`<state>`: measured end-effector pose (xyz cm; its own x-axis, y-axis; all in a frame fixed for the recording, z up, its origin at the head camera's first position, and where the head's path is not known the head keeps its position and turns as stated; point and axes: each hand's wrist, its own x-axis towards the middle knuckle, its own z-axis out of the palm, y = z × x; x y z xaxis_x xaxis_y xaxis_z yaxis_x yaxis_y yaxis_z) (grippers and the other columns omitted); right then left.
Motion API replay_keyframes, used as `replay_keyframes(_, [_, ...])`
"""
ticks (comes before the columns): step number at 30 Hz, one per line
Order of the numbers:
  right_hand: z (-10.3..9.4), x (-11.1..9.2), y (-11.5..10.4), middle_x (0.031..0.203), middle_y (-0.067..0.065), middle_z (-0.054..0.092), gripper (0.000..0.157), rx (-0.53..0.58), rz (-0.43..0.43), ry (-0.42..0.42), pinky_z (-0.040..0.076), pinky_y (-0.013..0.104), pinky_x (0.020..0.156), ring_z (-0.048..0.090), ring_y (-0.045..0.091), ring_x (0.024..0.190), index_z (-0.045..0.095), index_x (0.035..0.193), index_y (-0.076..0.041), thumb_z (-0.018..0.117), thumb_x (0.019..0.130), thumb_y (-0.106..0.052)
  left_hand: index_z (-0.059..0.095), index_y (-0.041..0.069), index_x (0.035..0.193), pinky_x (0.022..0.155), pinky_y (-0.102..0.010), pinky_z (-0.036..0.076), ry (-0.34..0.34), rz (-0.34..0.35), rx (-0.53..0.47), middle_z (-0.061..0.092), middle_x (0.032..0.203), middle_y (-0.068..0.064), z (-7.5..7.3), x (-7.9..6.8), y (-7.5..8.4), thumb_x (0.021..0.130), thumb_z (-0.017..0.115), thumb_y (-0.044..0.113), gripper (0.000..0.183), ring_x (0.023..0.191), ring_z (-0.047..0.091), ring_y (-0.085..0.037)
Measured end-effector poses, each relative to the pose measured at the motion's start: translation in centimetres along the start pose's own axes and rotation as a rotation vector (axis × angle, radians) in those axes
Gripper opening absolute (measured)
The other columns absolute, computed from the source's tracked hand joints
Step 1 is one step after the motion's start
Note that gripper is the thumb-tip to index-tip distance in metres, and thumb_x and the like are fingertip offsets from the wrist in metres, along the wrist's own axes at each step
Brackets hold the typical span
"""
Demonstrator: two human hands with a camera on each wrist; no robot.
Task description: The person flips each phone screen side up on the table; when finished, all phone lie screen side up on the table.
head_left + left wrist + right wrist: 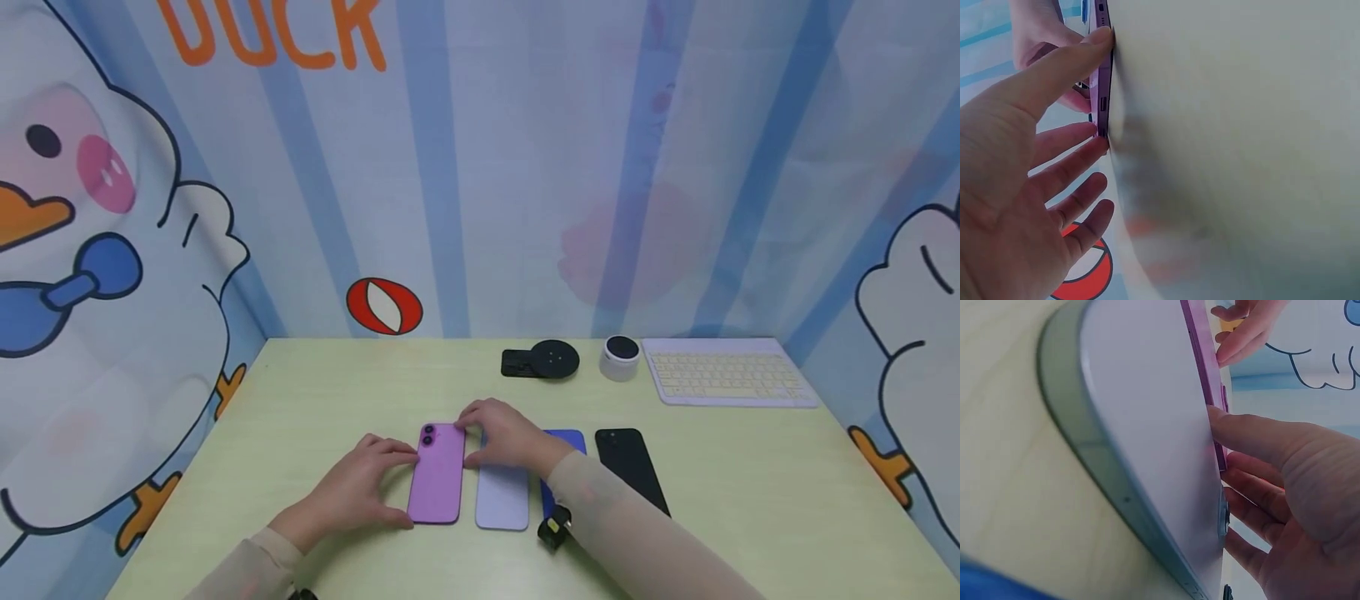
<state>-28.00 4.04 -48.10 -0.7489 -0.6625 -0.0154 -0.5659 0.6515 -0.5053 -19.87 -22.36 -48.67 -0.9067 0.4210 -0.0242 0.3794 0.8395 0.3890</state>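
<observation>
A purple phone lies back up on the table, its two camera lenses at the upper left. My left hand touches its left edge, thumb near the bottom corner and fingertips higher up; in the left wrist view the fingers are spread. From the other side, my right hand has its thumb and fingertips along the phone's upper right edge. Under that hand lies a light lavender phone, partly covered. A blue phone beside it is mostly hidden by the right wrist and sleeve.
Right of the sleeve lies a black phone, its lower end covered. Along the back stand a black round-headed stand, a white cylinder with a black top and a lavender keyboard. A duck-print curtain rises behind the table.
</observation>
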Motion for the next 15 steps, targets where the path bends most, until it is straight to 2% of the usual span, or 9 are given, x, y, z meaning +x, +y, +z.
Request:
replay_keyframes(5, [0.18, 0.09, 0.09, 0.135, 0.007, 0.067, 0.057, 0.021, 0.025, 0.019, 0.043, 0.043, 0.114, 0.059, 0.028, 0.131, 0.072, 0.131, -0.009, 0.09, 0.08, -0.026, 0.07, 0.017, 0.134, 0.107, -0.047, 0.048, -0.006, -0.008, 0.018, 0.064, 0.136, 0.003, -0.13, 0.24, 0.22, 0.063, 0.095, 0.053, 0.084, 0.125, 0.05, -0.019])
replay_keyframes(15, [0.54, -0.1, -0.19, 0.134, 0.005, 0.068, 0.056, 0.161, 0.107, 0.044, 0.045, 0.044, 0.111, 0.06, 0.027, 0.128, 0.074, 0.128, -0.012, 0.093, 0.076, -0.018, 0.071, 0.018, 0.133, 0.108, -0.048, 0.047, -0.022, 0.013, 0.054, 0.065, 0.135, 0.004, -0.24, 0.25, 0.06, 0.063, 0.093, 0.059, 0.084, 0.126, 0.051, -0.02])
